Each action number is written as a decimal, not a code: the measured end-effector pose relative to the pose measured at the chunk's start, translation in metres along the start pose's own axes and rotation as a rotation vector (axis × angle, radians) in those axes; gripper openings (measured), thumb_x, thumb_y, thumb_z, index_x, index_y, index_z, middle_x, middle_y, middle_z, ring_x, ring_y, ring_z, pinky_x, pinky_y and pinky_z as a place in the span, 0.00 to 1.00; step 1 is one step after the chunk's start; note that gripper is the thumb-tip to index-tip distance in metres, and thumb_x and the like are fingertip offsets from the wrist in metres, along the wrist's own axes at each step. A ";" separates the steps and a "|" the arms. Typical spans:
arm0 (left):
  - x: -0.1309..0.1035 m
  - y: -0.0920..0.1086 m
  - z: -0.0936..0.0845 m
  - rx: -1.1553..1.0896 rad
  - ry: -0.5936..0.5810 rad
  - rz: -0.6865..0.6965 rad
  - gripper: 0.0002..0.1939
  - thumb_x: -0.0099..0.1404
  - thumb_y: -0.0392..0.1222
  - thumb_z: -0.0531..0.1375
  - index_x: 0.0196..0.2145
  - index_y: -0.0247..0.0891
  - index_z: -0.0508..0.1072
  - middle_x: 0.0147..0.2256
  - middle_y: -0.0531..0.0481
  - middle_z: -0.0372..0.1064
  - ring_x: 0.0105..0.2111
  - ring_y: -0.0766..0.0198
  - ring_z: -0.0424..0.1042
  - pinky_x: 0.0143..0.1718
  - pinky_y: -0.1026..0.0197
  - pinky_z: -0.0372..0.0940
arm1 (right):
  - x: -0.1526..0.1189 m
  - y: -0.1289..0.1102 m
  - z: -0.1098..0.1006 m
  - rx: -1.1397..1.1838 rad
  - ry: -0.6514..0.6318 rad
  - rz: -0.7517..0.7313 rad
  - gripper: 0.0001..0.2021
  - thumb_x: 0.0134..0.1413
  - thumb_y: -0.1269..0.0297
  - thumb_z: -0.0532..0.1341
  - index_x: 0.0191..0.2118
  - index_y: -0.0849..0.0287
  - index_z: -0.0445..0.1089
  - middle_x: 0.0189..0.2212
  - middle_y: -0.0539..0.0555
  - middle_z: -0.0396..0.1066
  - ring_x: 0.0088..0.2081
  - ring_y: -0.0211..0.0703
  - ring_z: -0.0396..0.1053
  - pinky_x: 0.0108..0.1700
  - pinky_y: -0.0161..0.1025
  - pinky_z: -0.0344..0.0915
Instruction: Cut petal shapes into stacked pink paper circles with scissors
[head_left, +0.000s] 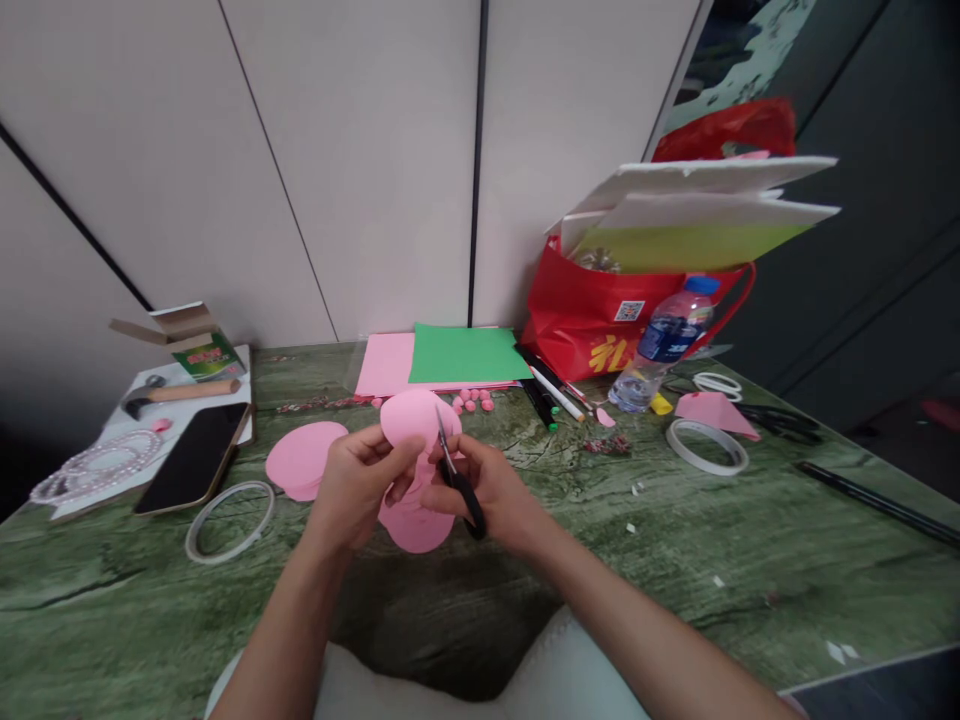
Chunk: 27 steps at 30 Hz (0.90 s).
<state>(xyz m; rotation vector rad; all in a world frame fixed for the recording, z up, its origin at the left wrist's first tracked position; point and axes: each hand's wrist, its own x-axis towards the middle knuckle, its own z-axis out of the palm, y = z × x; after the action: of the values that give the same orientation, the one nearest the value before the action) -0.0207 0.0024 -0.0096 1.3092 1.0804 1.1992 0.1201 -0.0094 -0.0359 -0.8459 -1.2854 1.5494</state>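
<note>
Between thumb and fingers, my left hand pinches a round pink paper piece. My right hand grips black-handled scissors, their blades pointing up at the right side of that paper. Whether the blades are cutting into it I cannot tell. Below both hands, more pink paper circles lie on the table, partly hidden by my fingers. Another stack of pink circles rests left of my left hand. Small pink balls sit just beyond my right hand.
Pink and green paper sheets lie at the back, beside pens. A red bag and a water bottle stand back right. Tape rolls lie right and left. A phone, hammer and beads are left.
</note>
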 end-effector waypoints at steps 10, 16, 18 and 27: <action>0.001 0.001 0.001 -0.027 -0.001 0.013 0.08 0.51 0.39 0.61 0.20 0.34 0.67 0.11 0.59 0.55 0.11 0.77 0.50 0.12 0.71 0.45 | -0.002 -0.005 0.002 -0.028 0.025 0.033 0.21 0.29 0.60 0.69 0.29 0.59 0.59 0.16 0.41 0.61 0.18 0.29 0.58 0.21 0.29 0.55; 0.000 0.001 -0.001 -0.029 0.015 0.007 0.10 0.51 0.40 0.62 0.19 0.34 0.66 0.12 0.59 0.56 0.11 0.77 0.51 0.12 0.71 0.45 | -0.002 -0.003 0.002 -0.061 0.036 0.042 0.20 0.30 0.58 0.69 0.29 0.59 0.60 0.15 0.43 0.63 0.17 0.30 0.58 0.20 0.30 0.56; 0.000 0.001 -0.001 -0.034 0.018 0.009 0.10 0.51 0.40 0.62 0.19 0.34 0.66 0.12 0.59 0.56 0.11 0.77 0.51 0.12 0.71 0.45 | -0.002 -0.002 0.001 -0.060 0.037 0.045 0.21 0.30 0.57 0.69 0.29 0.59 0.60 0.15 0.43 0.63 0.17 0.31 0.59 0.20 0.31 0.57; 0.000 0.004 0.000 -0.049 0.054 0.031 0.11 0.51 0.39 0.61 0.18 0.34 0.64 0.11 0.59 0.56 0.11 0.77 0.51 0.13 0.71 0.45 | -0.003 -0.003 0.002 -0.064 0.033 0.061 0.20 0.30 0.56 0.68 0.28 0.59 0.60 0.14 0.43 0.62 0.15 0.30 0.59 0.18 0.29 0.56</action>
<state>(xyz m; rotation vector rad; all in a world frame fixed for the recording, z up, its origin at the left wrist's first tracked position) -0.0212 0.0026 -0.0054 1.2663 1.0669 1.2827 0.1202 -0.0125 -0.0323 -0.9553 -1.3019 1.5426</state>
